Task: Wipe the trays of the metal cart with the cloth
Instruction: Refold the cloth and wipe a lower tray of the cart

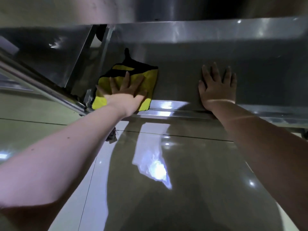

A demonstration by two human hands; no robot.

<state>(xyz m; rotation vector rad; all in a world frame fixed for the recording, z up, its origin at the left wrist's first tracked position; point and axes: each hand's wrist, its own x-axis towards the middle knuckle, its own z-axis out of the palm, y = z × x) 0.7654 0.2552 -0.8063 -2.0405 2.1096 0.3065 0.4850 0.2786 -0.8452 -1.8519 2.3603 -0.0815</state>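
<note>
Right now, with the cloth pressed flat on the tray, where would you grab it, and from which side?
Probably the near right corner of the cloth, which seems to lap over the front rim of the tray, beside the left hand. Elsewhere it lies flat, with no fold to pinch. Come from the near side with the right hand, now flat on the tray.

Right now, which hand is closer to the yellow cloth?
Left. The left hand lies flat on top of the yellow cloth, pressing it on the tray. The right hand rests flat on the bare tray off to the cloth's right, not touching it.
</note>
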